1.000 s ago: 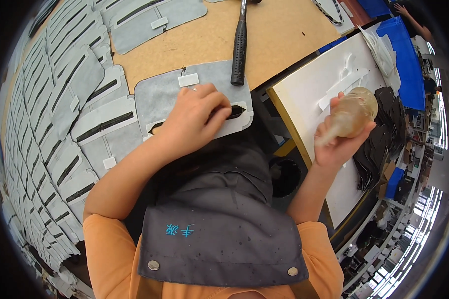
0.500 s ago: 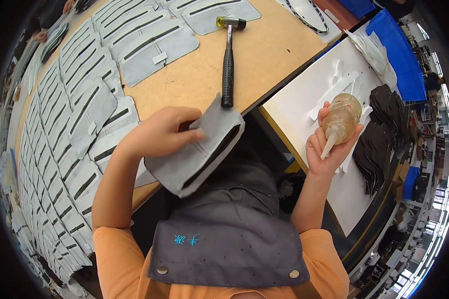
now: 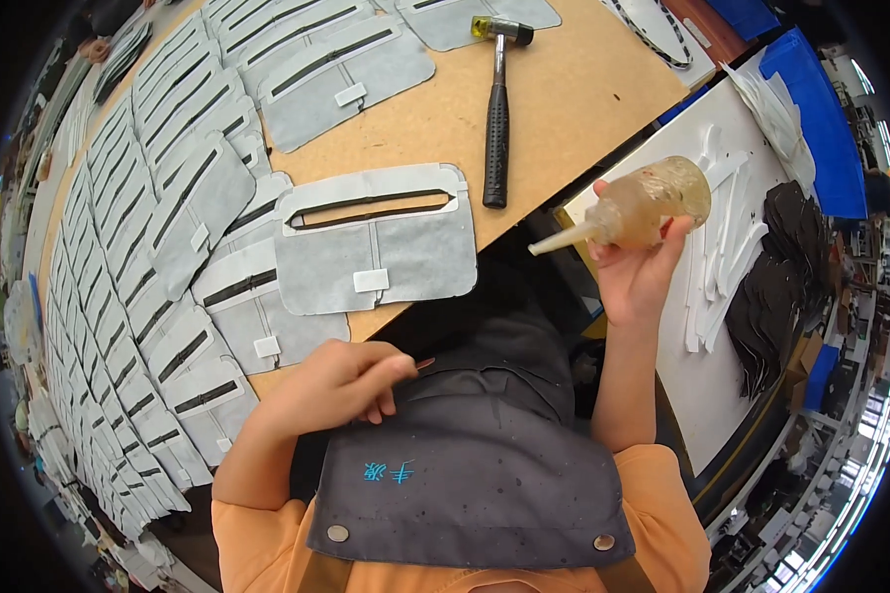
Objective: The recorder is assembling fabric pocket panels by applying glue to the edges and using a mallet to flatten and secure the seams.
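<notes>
My right hand point(image 3: 635, 272) grips a translucent, yellowish squeeze bottle point(image 3: 663, 198), tipped on its side with the long nozzle pointing left and slightly down. Just off the table edge, above my apron, my left hand point(image 3: 351, 383) hovers with curled fingers; anything inside them is hidden. A small reddish-brown sliver shows by its fingertips, too small to name. Beyond that hand a grey fabric panel point(image 3: 420, 259) lies flat at the table's edge. It has a long slot framed in black, through which the tabletop shows, and a small white tab below.
A mallet point(image 3: 497, 128) with a black handle lies on the tan tabletop point(image 3: 574, 109). Overlapping grey panels point(image 3: 119, 247) cover the left side. On the white side table point(image 3: 692, 415) are white strips point(image 3: 727, 252) and dark stacked pieces point(image 3: 761, 326), with a blue bin point(image 3: 816, 128) behind.
The bent grey panel has left my left hand and now lies flat on the table. That hand has drawn back toward me. My right hand has turned the bottle so its nozzle points left.
</notes>
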Demonstrator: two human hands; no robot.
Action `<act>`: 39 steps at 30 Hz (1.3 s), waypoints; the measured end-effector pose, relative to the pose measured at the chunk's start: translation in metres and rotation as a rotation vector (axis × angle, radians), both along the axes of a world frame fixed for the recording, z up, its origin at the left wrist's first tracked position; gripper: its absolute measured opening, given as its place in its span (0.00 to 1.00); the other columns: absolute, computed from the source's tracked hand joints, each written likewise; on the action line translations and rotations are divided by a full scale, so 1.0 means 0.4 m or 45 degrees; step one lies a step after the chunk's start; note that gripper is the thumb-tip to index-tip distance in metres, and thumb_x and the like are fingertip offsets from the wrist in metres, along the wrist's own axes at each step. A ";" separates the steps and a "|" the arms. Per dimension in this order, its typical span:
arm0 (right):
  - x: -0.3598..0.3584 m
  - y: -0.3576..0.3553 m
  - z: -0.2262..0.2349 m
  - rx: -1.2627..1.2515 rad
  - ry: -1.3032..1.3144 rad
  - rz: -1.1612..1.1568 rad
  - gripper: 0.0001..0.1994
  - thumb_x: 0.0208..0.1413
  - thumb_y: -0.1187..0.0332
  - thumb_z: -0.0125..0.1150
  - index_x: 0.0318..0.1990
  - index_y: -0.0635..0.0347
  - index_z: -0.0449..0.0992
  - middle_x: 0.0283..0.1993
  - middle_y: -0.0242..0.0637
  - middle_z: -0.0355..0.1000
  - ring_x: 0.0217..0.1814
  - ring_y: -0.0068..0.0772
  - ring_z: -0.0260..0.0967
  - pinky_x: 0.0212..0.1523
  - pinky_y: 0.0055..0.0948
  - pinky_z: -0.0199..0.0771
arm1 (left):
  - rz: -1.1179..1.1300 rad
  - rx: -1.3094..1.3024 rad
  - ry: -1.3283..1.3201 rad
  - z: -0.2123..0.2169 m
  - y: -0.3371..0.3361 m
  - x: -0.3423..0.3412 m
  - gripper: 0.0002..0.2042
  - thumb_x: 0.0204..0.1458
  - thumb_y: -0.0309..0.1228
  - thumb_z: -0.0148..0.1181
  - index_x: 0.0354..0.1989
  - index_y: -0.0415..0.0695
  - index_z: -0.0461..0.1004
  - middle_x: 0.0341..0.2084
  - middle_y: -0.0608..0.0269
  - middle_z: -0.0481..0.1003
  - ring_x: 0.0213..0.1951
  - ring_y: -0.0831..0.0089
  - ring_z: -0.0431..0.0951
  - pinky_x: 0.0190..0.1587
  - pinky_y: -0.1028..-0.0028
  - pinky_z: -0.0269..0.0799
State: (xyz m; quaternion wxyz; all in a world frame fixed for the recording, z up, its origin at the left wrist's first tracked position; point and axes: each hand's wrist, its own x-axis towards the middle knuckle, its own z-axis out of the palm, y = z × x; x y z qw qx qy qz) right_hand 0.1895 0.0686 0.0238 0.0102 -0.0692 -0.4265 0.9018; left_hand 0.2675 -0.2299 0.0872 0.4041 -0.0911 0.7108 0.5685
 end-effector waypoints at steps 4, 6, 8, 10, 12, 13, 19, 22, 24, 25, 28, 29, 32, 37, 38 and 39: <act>-0.029 -0.044 -0.004 0.265 0.119 0.041 0.35 0.52 0.40 0.59 0.59 0.54 0.62 0.56 0.47 0.69 0.43 0.32 0.70 0.33 0.27 0.71 | -0.274 -0.384 1.207 -0.030 0.034 -0.074 0.08 0.57 0.28 0.54 0.43 0.40 0.71 0.29 0.57 0.74 0.30 0.61 0.75 0.33 0.68 0.69; -0.039 -0.077 -0.001 0.495 0.200 -0.019 0.36 0.51 0.42 0.62 0.59 0.57 0.62 0.55 0.45 0.69 0.44 0.33 0.70 0.33 0.29 0.72 | -0.175 -0.757 1.597 -0.089 0.057 -0.157 0.07 0.52 0.27 0.58 0.39 0.42 0.71 0.33 0.58 0.71 0.39 0.56 0.71 0.42 0.64 0.64; -0.040 -0.103 0.000 0.493 0.266 0.020 0.35 0.52 0.46 0.64 0.59 0.61 0.61 0.55 0.44 0.69 0.45 0.33 0.71 0.33 0.31 0.74 | -0.152 -0.748 1.522 -0.155 0.055 -0.205 0.06 0.51 0.27 0.58 0.37 0.43 0.71 0.33 0.59 0.69 0.40 0.59 0.69 0.43 0.64 0.61; -0.033 -0.112 -0.024 0.665 0.336 -0.036 0.33 0.54 0.49 0.63 0.59 0.61 0.61 0.55 0.43 0.69 0.47 0.34 0.71 0.32 0.33 0.76 | -0.143 -0.724 1.446 -0.179 0.053 -0.213 0.05 0.50 0.27 0.59 0.35 0.43 0.71 0.33 0.61 0.68 0.40 0.61 0.67 0.44 0.65 0.59; -0.033 -0.105 -0.067 0.721 0.356 -0.140 0.32 0.54 0.51 0.64 0.59 0.61 0.60 0.55 0.43 0.68 0.49 0.36 0.71 0.33 0.34 0.78 | -0.100 -0.616 1.474 -0.185 0.051 -0.211 0.06 0.49 0.26 0.60 0.34 0.44 0.70 0.30 0.62 0.66 0.37 0.63 0.66 0.42 0.66 0.56; -0.032 -0.104 -0.075 0.767 0.395 -0.179 0.33 0.53 0.51 0.65 0.59 0.61 0.60 0.55 0.43 0.68 0.50 0.37 0.71 0.32 0.34 0.79 | -0.093 -0.609 1.465 -0.189 0.052 -0.211 0.06 0.49 0.26 0.60 0.34 0.44 0.70 0.30 0.62 0.66 0.37 0.63 0.66 0.42 0.66 0.56; -0.024 -0.142 -0.048 0.712 0.500 -0.178 0.30 0.51 0.59 0.69 0.56 0.63 0.64 0.54 0.37 0.68 0.54 0.29 0.67 0.54 0.30 0.68 | -0.054 -0.604 1.528 -0.200 0.057 -0.211 0.06 0.48 0.25 0.60 0.34 0.44 0.70 0.30 0.63 0.65 0.36 0.65 0.65 0.39 0.66 0.54; -0.019 -0.155 -0.041 0.800 0.580 -0.123 0.31 0.50 0.59 0.71 0.57 0.62 0.64 0.55 0.39 0.68 0.55 0.30 0.67 0.54 0.30 0.69 | -0.050 -0.595 1.514 -0.199 0.057 -0.211 0.06 0.48 0.26 0.60 0.34 0.44 0.70 0.30 0.63 0.65 0.36 0.64 0.65 0.40 0.66 0.54; -0.019 -0.159 -0.034 0.835 0.586 -0.083 0.32 0.49 0.58 0.72 0.57 0.62 0.64 0.55 0.40 0.68 0.56 0.32 0.67 0.54 0.30 0.70 | -0.030 -0.586 1.543 -0.201 0.057 -0.211 0.06 0.48 0.26 0.60 0.34 0.44 0.70 0.30 0.63 0.65 0.37 0.64 0.66 0.40 0.65 0.54; -0.020 -0.159 -0.031 0.888 0.642 -0.086 0.33 0.48 0.57 0.72 0.58 0.63 0.63 0.56 0.41 0.68 0.56 0.33 0.67 0.54 0.31 0.70 | -0.026 -0.582 1.541 -0.202 0.058 -0.212 0.06 0.48 0.26 0.60 0.34 0.44 0.70 0.30 0.63 0.65 0.37 0.64 0.66 0.40 0.65 0.54; -0.032 -0.162 -0.029 0.953 0.745 -0.085 0.35 0.47 0.55 0.72 0.58 0.63 0.63 0.56 0.42 0.68 0.56 0.35 0.67 0.54 0.32 0.71 | -0.031 -0.593 1.534 -0.204 0.059 -0.212 0.06 0.47 0.26 0.60 0.33 0.45 0.70 0.30 0.63 0.66 0.37 0.64 0.66 0.40 0.65 0.54; -0.036 -0.163 -0.028 0.961 0.791 -0.085 0.36 0.47 0.54 0.72 0.59 0.63 0.63 0.57 0.42 0.67 0.56 0.36 0.67 0.55 0.32 0.71 | -0.028 -0.595 1.543 -0.203 0.059 -0.212 0.06 0.47 0.26 0.60 0.33 0.44 0.70 0.30 0.63 0.66 0.37 0.64 0.66 0.40 0.65 0.54; -0.038 -0.161 -0.024 1.034 0.773 -0.058 0.39 0.45 0.52 0.73 0.59 0.63 0.61 0.57 0.41 0.66 0.57 0.35 0.66 0.54 0.32 0.71 | -0.018 -0.592 1.559 -0.206 0.060 -0.212 0.06 0.48 0.26 0.60 0.33 0.44 0.70 0.30 0.63 0.66 0.37 0.64 0.66 0.40 0.65 0.54; -0.029 -0.178 -0.003 0.960 0.701 -0.027 0.40 0.42 0.51 0.74 0.59 0.63 0.62 0.56 0.39 0.65 0.56 0.33 0.66 0.53 0.30 0.71 | -0.009 -0.592 1.572 -0.205 0.061 -0.210 0.06 0.47 0.26 0.60 0.32 0.45 0.70 0.30 0.63 0.65 0.36 0.63 0.66 0.39 0.65 0.54; -0.030 -0.180 0.000 0.937 0.677 -0.021 0.40 0.42 0.51 0.74 0.58 0.63 0.62 0.56 0.39 0.65 0.56 0.33 0.66 0.53 0.30 0.71 | -0.015 -0.599 1.572 -0.204 0.061 -0.211 0.06 0.47 0.26 0.60 0.31 0.45 0.69 0.30 0.62 0.65 0.36 0.63 0.66 0.39 0.65 0.54; -0.034 -0.176 -0.004 0.941 0.678 -0.018 0.40 0.42 0.51 0.74 0.58 0.63 0.62 0.56 0.39 0.65 0.56 0.33 0.66 0.53 0.30 0.71 | -0.020 -0.607 1.571 -0.204 0.062 -0.211 0.06 0.47 0.26 0.60 0.31 0.45 0.69 0.29 0.62 0.65 0.36 0.63 0.66 0.39 0.65 0.54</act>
